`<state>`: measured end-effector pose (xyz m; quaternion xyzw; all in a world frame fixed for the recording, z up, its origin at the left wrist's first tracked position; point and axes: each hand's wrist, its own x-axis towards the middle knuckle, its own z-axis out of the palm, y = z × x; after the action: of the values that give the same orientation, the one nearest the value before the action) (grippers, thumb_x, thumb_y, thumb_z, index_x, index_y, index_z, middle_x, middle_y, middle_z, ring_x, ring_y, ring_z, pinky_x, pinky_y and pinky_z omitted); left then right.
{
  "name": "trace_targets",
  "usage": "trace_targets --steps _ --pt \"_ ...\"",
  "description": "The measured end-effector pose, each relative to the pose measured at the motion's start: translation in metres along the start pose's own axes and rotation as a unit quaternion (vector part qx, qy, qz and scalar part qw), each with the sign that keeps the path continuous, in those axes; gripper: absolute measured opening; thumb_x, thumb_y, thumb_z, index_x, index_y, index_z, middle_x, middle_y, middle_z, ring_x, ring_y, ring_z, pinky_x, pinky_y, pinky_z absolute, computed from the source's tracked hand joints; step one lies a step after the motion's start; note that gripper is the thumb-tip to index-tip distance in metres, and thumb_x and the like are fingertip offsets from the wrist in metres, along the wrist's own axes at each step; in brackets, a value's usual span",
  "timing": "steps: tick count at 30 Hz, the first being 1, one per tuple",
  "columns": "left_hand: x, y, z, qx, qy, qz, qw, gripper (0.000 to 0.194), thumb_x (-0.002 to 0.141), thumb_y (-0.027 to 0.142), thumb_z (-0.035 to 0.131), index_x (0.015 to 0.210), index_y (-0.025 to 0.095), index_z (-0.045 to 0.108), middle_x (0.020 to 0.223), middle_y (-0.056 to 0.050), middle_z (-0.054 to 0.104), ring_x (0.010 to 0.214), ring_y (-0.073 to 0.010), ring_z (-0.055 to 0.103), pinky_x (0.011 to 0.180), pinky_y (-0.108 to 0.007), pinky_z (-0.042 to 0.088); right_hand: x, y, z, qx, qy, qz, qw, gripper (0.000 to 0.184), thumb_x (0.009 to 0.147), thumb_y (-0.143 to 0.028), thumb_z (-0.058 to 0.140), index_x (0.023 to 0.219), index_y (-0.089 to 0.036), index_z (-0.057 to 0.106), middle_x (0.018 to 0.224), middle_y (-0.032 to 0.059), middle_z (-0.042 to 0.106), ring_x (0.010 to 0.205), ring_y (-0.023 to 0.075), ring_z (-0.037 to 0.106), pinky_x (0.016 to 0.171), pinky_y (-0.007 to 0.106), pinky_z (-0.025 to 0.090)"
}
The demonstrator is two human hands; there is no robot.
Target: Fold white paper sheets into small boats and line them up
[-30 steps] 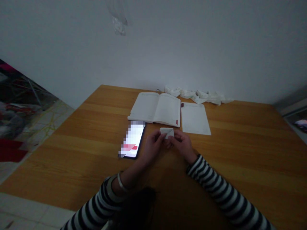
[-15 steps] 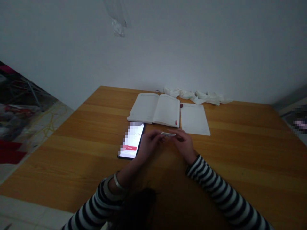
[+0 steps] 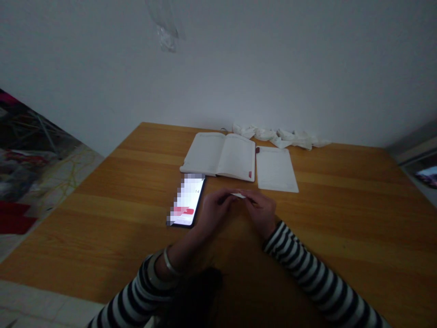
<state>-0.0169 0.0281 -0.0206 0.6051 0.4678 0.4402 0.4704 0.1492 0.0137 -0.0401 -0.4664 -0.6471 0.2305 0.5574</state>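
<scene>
Folded white paper, pinched by left hand, right hand; fingers clamped on it

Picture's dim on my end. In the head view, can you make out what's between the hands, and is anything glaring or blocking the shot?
In the head view, the light is dim, and the small piece of white paper is only a soft sliver between the left hand and right hand. The phone screen glares brightest and is partly pixelated. Dark hair blocks the bottom edge.
</scene>
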Motion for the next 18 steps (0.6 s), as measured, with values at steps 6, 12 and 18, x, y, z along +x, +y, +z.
trace_targets --steps 6,12,18 --pt "0.002 0.002 -0.002 -0.064 0.047 -0.04 0.996 0.013 0.078 0.027 0.07 0.086 0.018 0.076 0.089 -0.005 0.078 0.079 -0.0201 0.073 0.078 -0.033 0.06 0.009 0.006 -0.002 0.021 0.042 0.027 0.999 0.011 0.079 -0.019 0.071 0.085 -0.024 0.079 0.085 0.0049 0.072 0.075 0.0184 0.067 0.067 0.032 0.057" --pt "0.005 0.002 -0.003 -0.114 0.018 -0.08 0.99 0.019 0.079 0.032 0.071 0.089 0.017 0.077 0.09 -0.007 0.079 0.08 -0.0215 0.074 0.079 -0.035 0.06 0.011 0.01 0.001 0.192 -0.035 0.184 0.963 0.013 0.078 -0.028 0.072 0.088 -0.023 0.079 0.077 0.0038 0.076 0.06 0.0164 0.066 0.056 0.03 0.056" --pt "0.001 -0.002 -0.002 -0.101 0.0 -0.062 0.993 0.023 0.083 0.034 0.068 0.099 0.02 0.078 0.096 -0.005 0.079 0.084 -0.0213 0.074 0.082 -0.035 0.06 0.013 0.005 0.0 0.205 0.036 0.23 0.951 0.006 0.068 -0.024 0.076 0.072 -0.02 0.077 0.062 0.0014 0.073 0.05 0.0137 0.062 0.047 0.025 0.052"
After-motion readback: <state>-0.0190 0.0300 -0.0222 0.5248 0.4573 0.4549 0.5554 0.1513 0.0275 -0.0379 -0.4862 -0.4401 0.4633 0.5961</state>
